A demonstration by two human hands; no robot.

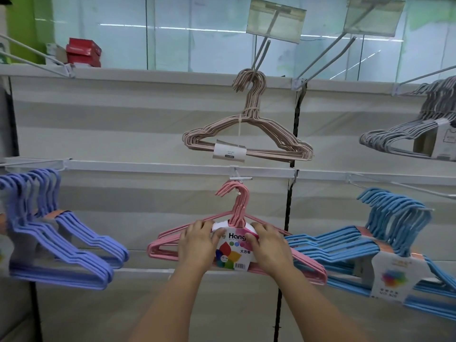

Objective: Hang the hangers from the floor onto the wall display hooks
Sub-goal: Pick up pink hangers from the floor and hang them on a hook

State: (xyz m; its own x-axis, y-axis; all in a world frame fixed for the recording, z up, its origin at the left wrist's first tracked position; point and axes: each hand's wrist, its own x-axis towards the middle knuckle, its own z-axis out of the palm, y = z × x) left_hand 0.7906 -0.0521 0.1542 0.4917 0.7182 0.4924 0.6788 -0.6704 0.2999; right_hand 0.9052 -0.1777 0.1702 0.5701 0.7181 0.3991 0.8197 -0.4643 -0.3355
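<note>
— What have you got hold of right now?

— My left hand [197, 239] and my right hand [267, 243] both grip one pink hanger bundle [303, 264], fingers curled over its shoulders on either side of the paper label [233, 253]. The bundle's hooks are up at the short white wall hook [240, 179] on the middle rail [172, 167]; whether they already rest on it I cannot tell.

— What sits beside it?

— Just to my left hang the purple hanger bundles [61, 245], two as far as I can make out, on a long prong. To my right are the blue hanger bundles [357, 245], packed close; I can count at least two labels, not more. The blue tips almost touch the pink bundle's right end, so that side is tight. A black upright strip [287, 218] runs down the panel between pink and blue.

— And higher up?

— One beige hanger bundle [246, 137] hangs directly above the pink one, on a grey prong [261, 54] with a price tag holder [275, 21] at its tip. A second prong and tag holder [373, 17] stand to its right with nothing on them. Further right is a grey hanger bundle [404, 137], cut off by the frame edge.

— Anything behind that?

— On top of the display, far left, sit red boxes [84, 51], with glass panels behind.
</note>
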